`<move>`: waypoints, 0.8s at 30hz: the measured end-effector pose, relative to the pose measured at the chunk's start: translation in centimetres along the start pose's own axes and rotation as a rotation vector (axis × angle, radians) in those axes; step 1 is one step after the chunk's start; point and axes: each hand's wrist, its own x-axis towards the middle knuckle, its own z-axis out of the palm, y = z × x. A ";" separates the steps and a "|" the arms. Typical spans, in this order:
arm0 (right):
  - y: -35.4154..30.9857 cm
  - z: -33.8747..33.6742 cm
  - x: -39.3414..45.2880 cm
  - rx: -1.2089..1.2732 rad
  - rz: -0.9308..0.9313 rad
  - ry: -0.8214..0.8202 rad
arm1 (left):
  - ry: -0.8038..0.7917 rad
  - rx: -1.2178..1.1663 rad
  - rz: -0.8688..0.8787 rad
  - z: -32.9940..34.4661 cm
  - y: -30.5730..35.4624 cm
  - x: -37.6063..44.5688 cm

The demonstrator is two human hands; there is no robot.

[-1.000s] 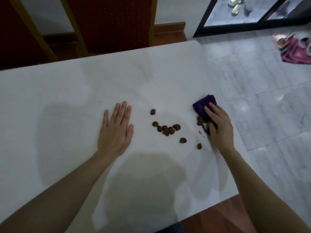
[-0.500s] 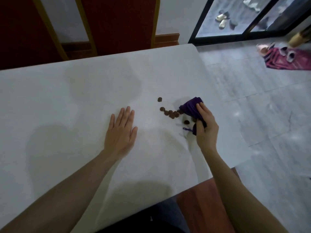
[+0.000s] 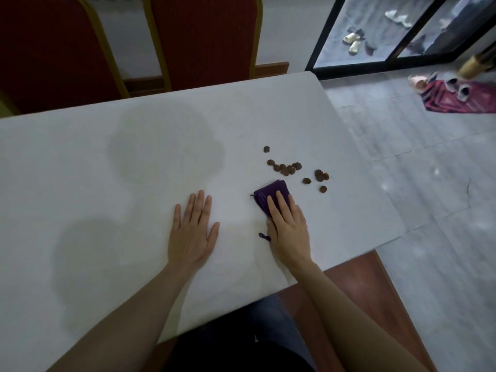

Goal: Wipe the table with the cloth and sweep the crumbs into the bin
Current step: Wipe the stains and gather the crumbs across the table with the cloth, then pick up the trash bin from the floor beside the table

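The head view looks down on a white, smooth-topped table (image 3: 107,170) where the right hand (image 3: 288,228) lies flat on a small folded purple cloth (image 3: 269,196), its fingers (image 3: 281,205) straight and close together, pressing the cloth to the surface rather than curled round it. The left hand (image 3: 192,232) rests palm down just beside it, fingers slightly spread, holding nothing. The scattered round brown crumbs (image 3: 285,168) lie beyond the cloth, away from the person and a little toward the table's right edge, in a loose line running left to right with a few stragglers nearer the edge. The right hand is clearly the nearer one, so a push forward and rightward would likely gather them toward that edge. No bin shows anywhere; whether one stands below the right edge cannot be told. Much of the cloth is hidden under the palm, with only a small loop showing by the wrist.
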 end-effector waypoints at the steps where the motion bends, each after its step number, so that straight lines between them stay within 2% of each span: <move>1: 0.0 -0.1 0.0 -0.031 -0.012 -0.030 | -0.002 0.000 -0.001 0.0 -0.1 0.0; 4: 0.3 -0.8 0.1 -0.036 -0.027 -0.141 | -0.025 -0.007 -0.002 -0.1 -0.1 0.0; 7: 0.8 -2.2 0.2 0.087 -0.036 -0.195 | -0.040 -0.041 0.003 -0.5 0.4 0.2; 10: 2.3 -3.9 0.5 0.175 -0.022 -0.124 | -0.006 -0.093 0.058 -1.6 1.5 1.8; 13: 5.5 -5.8 1.6 0.178 0.076 -0.018 | 0.023 -0.136 0.134 -3.0 4.2 4.9; 17: 11.5 -8.9 3.1 0.184 0.221 0.045 | 0.061 -0.200 0.249 -4.4 10.8 9.5; 24: 26.1 -13.3 4.2 0.138 0.372 0.038 | -0.021 -0.243 0.408 -3.3 26.8 16.5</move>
